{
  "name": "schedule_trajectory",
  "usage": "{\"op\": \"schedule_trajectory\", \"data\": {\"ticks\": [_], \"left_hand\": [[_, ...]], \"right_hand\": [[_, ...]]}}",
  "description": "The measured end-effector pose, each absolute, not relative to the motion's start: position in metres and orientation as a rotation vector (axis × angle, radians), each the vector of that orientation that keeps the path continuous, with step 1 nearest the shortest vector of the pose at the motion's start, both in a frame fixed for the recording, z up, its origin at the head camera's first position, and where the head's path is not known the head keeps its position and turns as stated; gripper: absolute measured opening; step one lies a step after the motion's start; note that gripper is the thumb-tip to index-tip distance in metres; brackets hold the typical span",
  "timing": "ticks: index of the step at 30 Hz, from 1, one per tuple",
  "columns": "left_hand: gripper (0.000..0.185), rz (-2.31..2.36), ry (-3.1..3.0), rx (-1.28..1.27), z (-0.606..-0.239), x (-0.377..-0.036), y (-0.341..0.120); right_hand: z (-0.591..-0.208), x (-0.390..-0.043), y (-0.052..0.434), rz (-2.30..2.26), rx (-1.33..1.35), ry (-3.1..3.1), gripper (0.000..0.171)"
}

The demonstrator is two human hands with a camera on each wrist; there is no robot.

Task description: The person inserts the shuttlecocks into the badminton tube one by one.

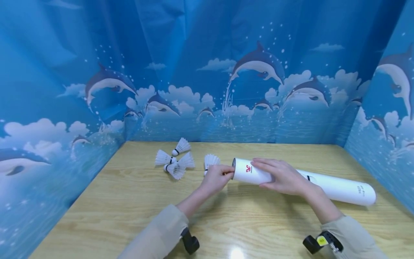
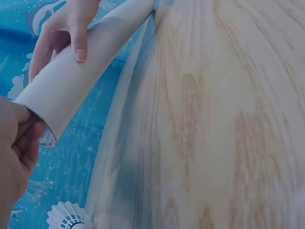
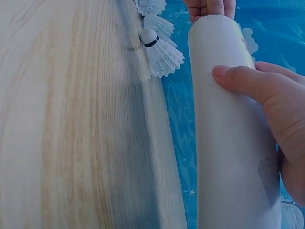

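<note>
A long white tube (image 1: 323, 185) lies on its side on the wooden table (image 1: 129, 208). My right hand (image 1: 279, 176) grips it from above near its left end, thumb (image 3: 243, 81) wrapped over the tube (image 3: 228, 133). My left hand (image 1: 217, 177) is at the tube's open mouth, and its curled fingers (image 2: 21, 138) pinch the rim of the tube (image 2: 71, 81). Whether anything lies inside the mouth is hidden. One white shuttlecock (image 1: 211, 160) lies just behind the left hand, and it also shows as the shuttlecock (image 2: 66, 217) low in the left wrist view.
Three more white shuttlecocks (image 1: 174, 160) lie in a loose cluster at the back left of the table, and one shuttlecock (image 3: 159, 50) lies beside the tube's end. A blue dolphin-print backdrop (image 1: 207, 90) closes in the back and both sides.
</note>
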State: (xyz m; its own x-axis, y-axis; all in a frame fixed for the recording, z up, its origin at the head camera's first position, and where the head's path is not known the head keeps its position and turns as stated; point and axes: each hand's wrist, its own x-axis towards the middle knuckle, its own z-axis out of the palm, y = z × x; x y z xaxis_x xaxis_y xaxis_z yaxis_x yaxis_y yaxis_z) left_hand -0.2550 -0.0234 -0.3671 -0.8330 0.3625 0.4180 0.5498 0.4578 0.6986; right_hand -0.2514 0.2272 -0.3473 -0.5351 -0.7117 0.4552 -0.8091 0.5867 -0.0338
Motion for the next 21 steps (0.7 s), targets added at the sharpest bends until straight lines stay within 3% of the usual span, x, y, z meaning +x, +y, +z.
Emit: {"op": "schedule_trajectory", "data": {"ticks": [10,21], "left_hand": [[0.017,-1.390,-2.542,-0.819,-0.367,-0.253,-0.027],[0.017,-1.541,-2.585,-0.679,-0.363,-0.254,-0.046]], "right_hand": [[-0.348,-0.252,0.227,0.337,1.220,-2.447,0.075],[-0.347,-0.251,0.227,0.336,1.222,-2.443,0.075]]}}
